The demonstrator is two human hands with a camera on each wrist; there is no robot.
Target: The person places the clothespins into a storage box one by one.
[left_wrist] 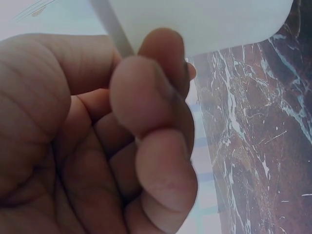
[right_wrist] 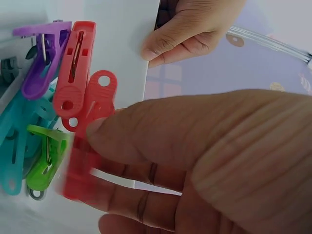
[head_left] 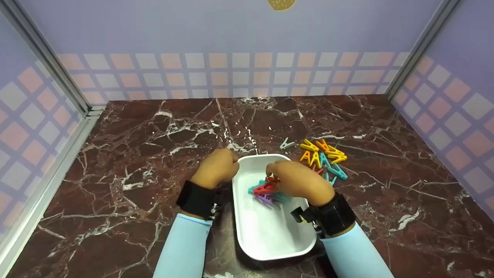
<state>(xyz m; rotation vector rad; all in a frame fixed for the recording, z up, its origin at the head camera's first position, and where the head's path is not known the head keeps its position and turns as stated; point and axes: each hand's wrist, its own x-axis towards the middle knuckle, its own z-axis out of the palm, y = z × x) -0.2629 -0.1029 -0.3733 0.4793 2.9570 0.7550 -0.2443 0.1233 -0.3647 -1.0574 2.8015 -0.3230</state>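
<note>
A white plastic tray (head_left: 266, 235) stands on the marble-patterned surface. My left hand (head_left: 217, 168) pinches its left rim near the far corner; in the left wrist view, thumb and fingers close on the tray wall (left_wrist: 195, 24). Over the inside of the tray, my right hand (head_left: 301, 179) holds a red clothespin (right_wrist: 100, 100) between thumb and fingers. Another red clothespin (right_wrist: 73, 68) lies right beside it, overlapping it in the right wrist view. Purple (right_wrist: 46, 63), teal (right_wrist: 12, 156) and green (right_wrist: 48, 158) clothespins are heaped in the tray.
To the right of the tray lies a loose pile of yellow (head_left: 314, 159), orange (head_left: 322, 144) and teal (head_left: 337, 171) clothespins. A pale clothespin (head_left: 286, 144) lies apart, beyond the tray's far right corner. Checked panels (head_left: 239, 73) wall in the back and sides.
</note>
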